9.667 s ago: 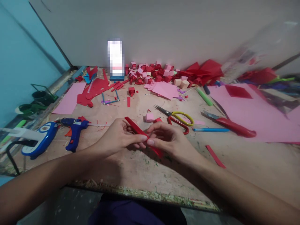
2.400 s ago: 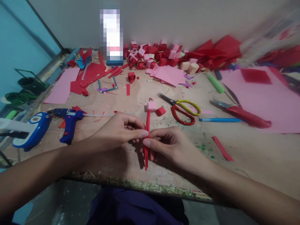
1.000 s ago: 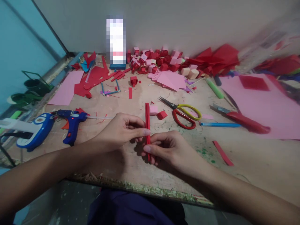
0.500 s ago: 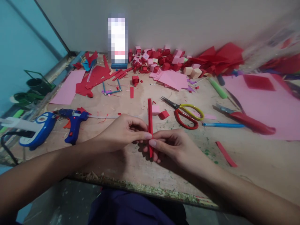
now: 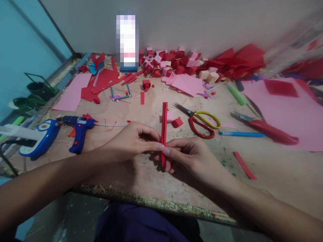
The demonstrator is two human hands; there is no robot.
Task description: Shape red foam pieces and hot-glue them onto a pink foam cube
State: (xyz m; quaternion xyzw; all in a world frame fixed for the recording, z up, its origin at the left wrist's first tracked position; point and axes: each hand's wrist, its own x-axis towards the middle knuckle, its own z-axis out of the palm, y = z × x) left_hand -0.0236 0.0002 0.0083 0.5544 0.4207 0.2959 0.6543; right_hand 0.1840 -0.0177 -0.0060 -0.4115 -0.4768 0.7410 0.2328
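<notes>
A narrow folded red paper strip (image 5: pixel 164 122) stands nearly upright between my two hands, above the wooden table. My left hand (image 5: pixel 141 141) pinches it from the left, thumb on its near face. From the right, my right hand (image 5: pixel 188 153) pinches it too, and the two thumb tips meet on the strip just below its middle. Some fingers are hidden behind the paper. Just beyond the strip lie a small red paper cube (image 5: pixel 177 122) and a pink paper piece (image 5: pixel 170 117). Scissors (image 5: pixel 199 118) with one yellow and one red handle lie open to the right.
A blue glue gun (image 5: pixel 80 131) lies at the left. A blue pen (image 5: pixel 242 134), red-handled pliers-like cutters (image 5: pixel 272 131) and a loose red strip (image 5: pixel 244 165) lie at the right. Paper cubes (image 5: pixel 174 64) are heaped at the back, near pink sheets (image 5: pixel 185 84).
The strip has tilted slightly to the right at its top and risen a little. My right thumb has moved up the strip to meet the left thumb.
</notes>
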